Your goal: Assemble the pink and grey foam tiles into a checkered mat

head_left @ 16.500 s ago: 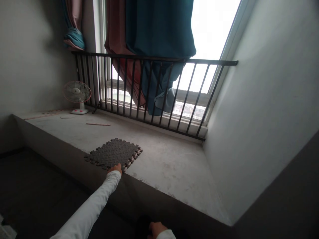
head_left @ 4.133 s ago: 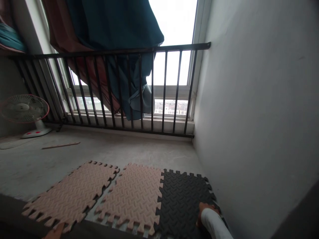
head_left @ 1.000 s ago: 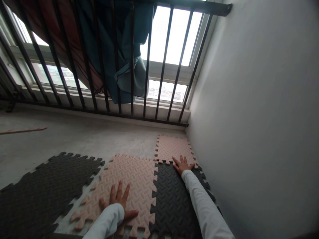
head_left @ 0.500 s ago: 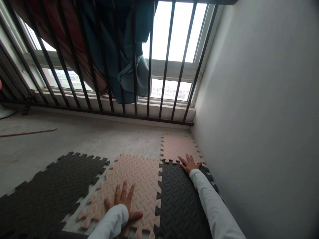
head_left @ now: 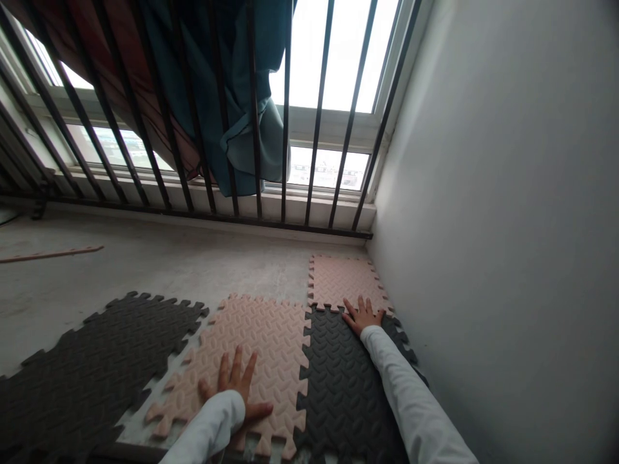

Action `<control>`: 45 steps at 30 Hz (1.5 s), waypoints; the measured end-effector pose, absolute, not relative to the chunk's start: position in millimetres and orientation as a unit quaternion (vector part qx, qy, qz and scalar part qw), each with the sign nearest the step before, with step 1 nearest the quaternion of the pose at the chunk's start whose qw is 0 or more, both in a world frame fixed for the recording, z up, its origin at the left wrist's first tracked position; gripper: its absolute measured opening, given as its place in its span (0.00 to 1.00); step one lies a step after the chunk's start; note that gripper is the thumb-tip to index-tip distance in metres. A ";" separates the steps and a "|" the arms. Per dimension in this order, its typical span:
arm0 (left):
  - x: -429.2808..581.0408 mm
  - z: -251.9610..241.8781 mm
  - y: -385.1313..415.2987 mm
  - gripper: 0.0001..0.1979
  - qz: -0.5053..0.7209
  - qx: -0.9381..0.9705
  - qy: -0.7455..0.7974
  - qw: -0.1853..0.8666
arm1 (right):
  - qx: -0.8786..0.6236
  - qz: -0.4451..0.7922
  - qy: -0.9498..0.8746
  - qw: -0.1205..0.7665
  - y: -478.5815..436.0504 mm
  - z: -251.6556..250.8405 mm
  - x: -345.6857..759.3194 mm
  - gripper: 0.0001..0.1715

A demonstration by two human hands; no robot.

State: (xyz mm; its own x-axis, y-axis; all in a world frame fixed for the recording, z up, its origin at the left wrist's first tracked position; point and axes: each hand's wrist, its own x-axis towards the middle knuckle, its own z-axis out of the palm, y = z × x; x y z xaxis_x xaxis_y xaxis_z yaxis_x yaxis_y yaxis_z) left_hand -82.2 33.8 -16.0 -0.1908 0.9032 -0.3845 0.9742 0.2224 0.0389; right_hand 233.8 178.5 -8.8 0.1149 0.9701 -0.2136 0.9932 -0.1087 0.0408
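My left hand [head_left: 236, 383] lies flat with fingers spread on the near pink foam tile [head_left: 271, 335]. Spread as well, my right hand [head_left: 362, 316] rests where the far edge of a black foam tile [head_left: 338, 374] meets a smaller-looking pink tile [head_left: 343, 280] in the corner. Neither hand holds anything. The near pink tile's right edge runs along the black tile's left edge. To the left is another black tile [head_left: 106, 361], separated from the pink one by a narrow strip of floor.
A thin pink strip [head_left: 53, 254] lies on the grey floor [head_left: 227, 264] at the left. Dark railing bars [head_left: 256, 116] cross the window, with teal cloth [head_left: 242, 148] and reddish cloth [head_left: 140, 96] hanging behind them. A white wall [head_left: 493, 212] rises at the right.
The view has shifted slightly, so the scene sits a little further left and higher. Both hands remain spread on the same tiles.
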 end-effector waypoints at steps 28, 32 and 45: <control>-82.7 -14.7 32.3 0.46 -0.110 0.620 0.761 0.154 | 0.798 0.032 0.600 0.050 152.1 8.1 266.7 0.35; -82.0 -11.9 31.9 0.45 -0.119 0.618 0.761 0.159 | 0.799 0.022 0.599 0.054 159.2 18.0 272.9 0.22; -82.1 -10.8 32.0 0.46 -0.131 0.616 0.761 0.156 | 0.811 0.001 0.582 0.063 176.5 29.3 283.4 0.22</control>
